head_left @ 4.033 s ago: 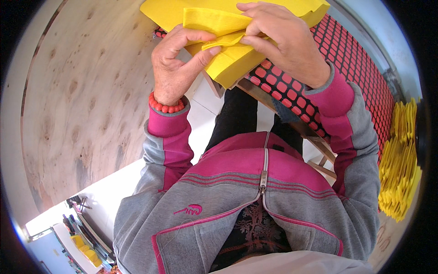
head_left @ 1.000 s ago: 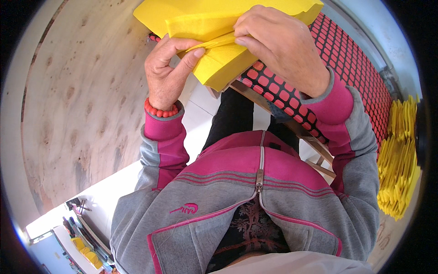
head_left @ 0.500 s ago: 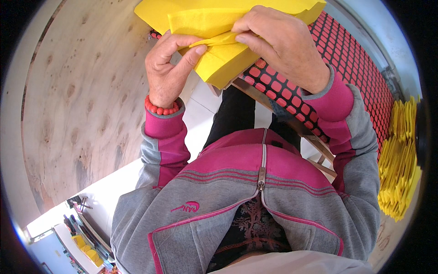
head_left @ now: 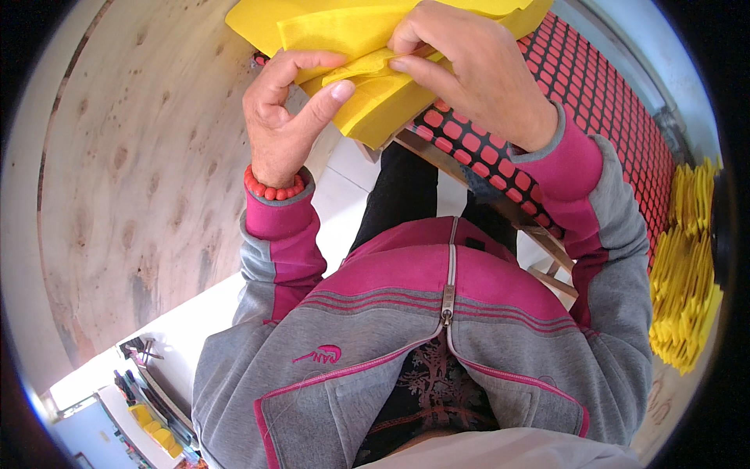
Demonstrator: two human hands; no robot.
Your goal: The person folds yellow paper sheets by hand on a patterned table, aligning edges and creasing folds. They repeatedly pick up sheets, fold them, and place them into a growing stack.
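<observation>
Yellow fabric (head_left: pixel 375 113) | right hand (head_left: pixel 484 74) pinching fold (head_left: pixel 363 69) | left hand (head_left: pixel 283 117) parted near it | red-and-black cloth (head_left: pixel 586 86) beneath | yellow stack (head_left: pixel 681 305) at right

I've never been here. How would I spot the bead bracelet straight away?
Start at the big wooden board filling the picture's left side, then move right to the person's left hand, at the yellow material. The bead bracelet circles that wrist, just above the pink sleeve. Its round red beads set it apart from the plain fabric below.
</observation>
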